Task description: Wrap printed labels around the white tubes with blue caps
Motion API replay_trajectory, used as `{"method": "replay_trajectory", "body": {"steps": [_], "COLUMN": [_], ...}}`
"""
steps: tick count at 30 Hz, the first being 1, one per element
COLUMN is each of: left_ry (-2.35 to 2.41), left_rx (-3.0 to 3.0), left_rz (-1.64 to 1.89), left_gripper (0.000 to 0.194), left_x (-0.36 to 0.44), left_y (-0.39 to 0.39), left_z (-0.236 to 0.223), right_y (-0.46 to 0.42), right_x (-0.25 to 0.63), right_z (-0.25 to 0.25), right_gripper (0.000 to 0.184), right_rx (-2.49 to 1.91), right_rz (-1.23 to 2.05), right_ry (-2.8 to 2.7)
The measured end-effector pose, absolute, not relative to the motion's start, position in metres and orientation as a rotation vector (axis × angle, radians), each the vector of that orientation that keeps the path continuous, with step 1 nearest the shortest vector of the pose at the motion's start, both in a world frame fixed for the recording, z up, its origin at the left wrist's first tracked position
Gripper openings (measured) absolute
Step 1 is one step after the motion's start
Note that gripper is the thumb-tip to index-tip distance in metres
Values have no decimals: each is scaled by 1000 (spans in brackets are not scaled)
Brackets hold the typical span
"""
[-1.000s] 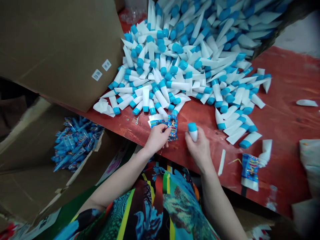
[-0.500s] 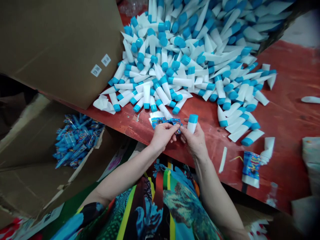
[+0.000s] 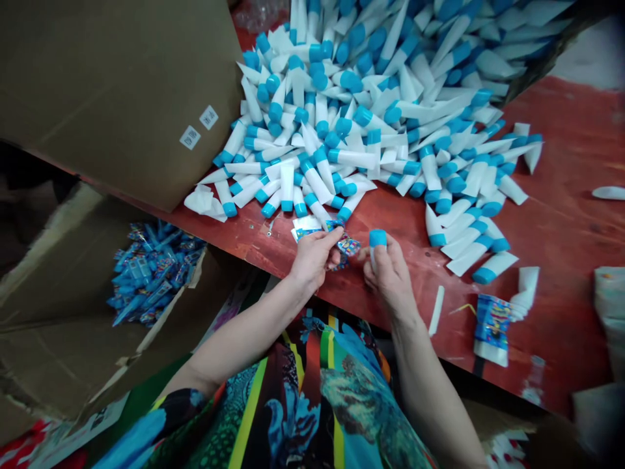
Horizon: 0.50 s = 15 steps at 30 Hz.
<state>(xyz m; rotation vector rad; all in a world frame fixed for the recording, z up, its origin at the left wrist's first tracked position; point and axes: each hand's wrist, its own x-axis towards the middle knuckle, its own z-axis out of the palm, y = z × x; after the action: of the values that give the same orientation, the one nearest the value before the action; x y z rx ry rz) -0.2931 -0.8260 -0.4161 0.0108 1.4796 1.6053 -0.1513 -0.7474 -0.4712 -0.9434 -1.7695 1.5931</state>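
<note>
My left hand (image 3: 313,258) is closed on a blue printed wrapper (image 3: 348,246), pinched between thumb and fingers above the front edge of the red table. Beside it, my right hand (image 3: 389,266) grips a white tube with a blue cap (image 3: 377,239), cap upward; the fingers cover most of the tube's body. A small gap separates the two hands. Just beyond my left hand lie more blue printed wrappers (image 3: 307,229), partly hidden by it. A large heap of white tubes with blue caps (image 3: 336,140) spreads behind both hands.
A cardboard box (image 3: 117,98) stands on the table at left. Below it, an open carton (image 3: 53,332) holds many blue wrapped pieces (image 3: 149,273). On the red table (image 3: 561,215) at right lie a stack of blue printed wrappers (image 3: 491,326) and a white strip (image 3: 436,310).
My hands have moved apart, the right one slightly lower and to the right. Its thumb now lies over the tube, and the wrapper in my left hand looks more crumpled or twisted.
</note>
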Motion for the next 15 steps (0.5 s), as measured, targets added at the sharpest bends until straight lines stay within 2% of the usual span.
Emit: {"method": "replay_trajectory", "body": {"steps": [3, 8, 15], "left_ry": [1478, 1472, 1469], "left_rx": [-12, -25, -8], "left_rz": [1605, 1619, 1633], "left_gripper": [54, 50, 44], "left_x": [-295, -293, -289], "left_y": [-826, -825, -827], "left_z": [-416, -416, -415], "right_y": [-754, -762, -763], "right_x": [-131, -117, -123], "right_z": [-465, -464, -464], "right_gripper": [68, 57, 65], "right_rx": [-879, -871, -917], "right_rz": [1593, 1204, 1004], "right_ry": [-1908, -2245, -2410]}}
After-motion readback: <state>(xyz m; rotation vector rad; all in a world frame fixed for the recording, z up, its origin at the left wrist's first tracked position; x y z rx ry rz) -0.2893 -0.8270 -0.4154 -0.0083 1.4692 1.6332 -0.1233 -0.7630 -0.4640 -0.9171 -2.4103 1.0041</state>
